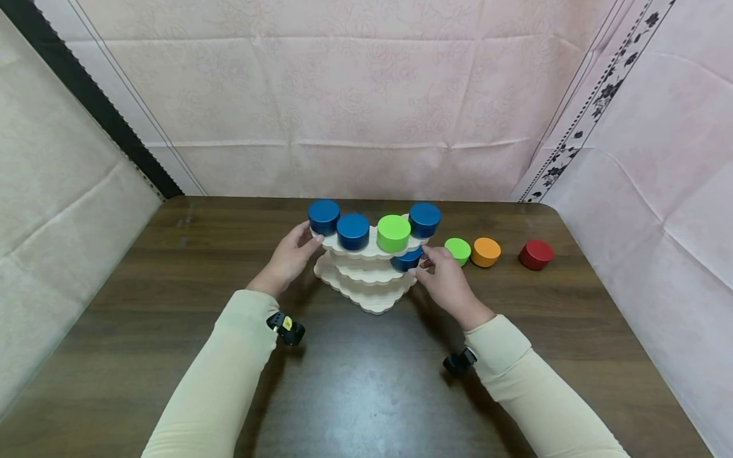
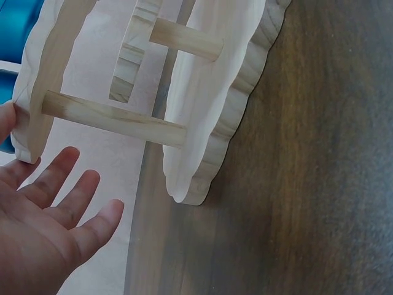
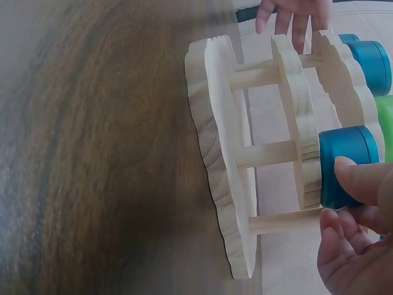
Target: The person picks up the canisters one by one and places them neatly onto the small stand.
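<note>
A pale wooden three-tier stand (image 1: 371, 294) with scalloped edges and round posts stands on the table. My left hand (image 1: 290, 256) pinches the left edge of its top tier between thumb and index finger, the other fingers spread below, as the left wrist view shows. On that tier sit three blue round tins (image 1: 352, 231) and one green tin (image 1: 393, 233). My right hand (image 1: 448, 283) grips another blue tin (image 3: 344, 166) at the right side of the middle tier, thumb on its side. That tin's base is against the tier's surface.
Right of the stand, a second green tin (image 1: 457, 250), an orange tin (image 1: 486, 252) and a red tin (image 1: 536, 254) stand on the brown wooden table (image 1: 366, 394). Pale patterned cloth (image 1: 355, 114) hangs behind the table and at both sides.
</note>
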{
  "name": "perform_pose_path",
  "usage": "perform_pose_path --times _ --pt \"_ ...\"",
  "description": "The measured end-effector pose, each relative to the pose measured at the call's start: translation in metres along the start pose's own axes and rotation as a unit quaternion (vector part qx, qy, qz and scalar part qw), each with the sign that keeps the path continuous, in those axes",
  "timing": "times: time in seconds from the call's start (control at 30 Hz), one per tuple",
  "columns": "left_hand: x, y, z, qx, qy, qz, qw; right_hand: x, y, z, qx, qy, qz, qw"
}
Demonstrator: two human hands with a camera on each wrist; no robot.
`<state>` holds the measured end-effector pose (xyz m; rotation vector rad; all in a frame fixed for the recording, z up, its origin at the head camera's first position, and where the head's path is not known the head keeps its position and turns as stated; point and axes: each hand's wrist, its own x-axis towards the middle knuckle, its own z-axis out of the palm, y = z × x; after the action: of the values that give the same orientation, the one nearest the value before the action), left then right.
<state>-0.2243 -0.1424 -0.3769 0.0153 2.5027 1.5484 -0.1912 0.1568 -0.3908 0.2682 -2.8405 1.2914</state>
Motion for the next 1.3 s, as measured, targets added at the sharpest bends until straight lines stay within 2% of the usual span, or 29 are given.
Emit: perform_pose_path --times 0.33,0.73,0.9,1.1,1.3 --pt "0.000 -0.002 0.000 -0.019 -0.001 0.004 0.9998 0.004 0.002 0.000 -0.006 -0.012 0.003 0.9999" --pt "0.000 -0.005 -0.001 -0.025 0.000 0.010 0.9996 0.005 0.023 -0.015 0.000 -0.019 -0.018 0.9997" --pt "0.001 -0.005 0.000 -0.021 0.000 0.006 0.9998 0.003 0.032 -0.024 -0.028 -0.012 -0.027 0.9992" --pt "0.002 -0.005 0.000 -0.018 0.001 0.000 0.9998 0.001 0.040 -0.035 -0.050 -0.009 -0.018 0.9985" --pt "0.004 -0.005 0.001 -0.015 0.002 0.000 0.9999 0.001 0.049 -0.050 -0.078 0.019 -0.017 0.9966"
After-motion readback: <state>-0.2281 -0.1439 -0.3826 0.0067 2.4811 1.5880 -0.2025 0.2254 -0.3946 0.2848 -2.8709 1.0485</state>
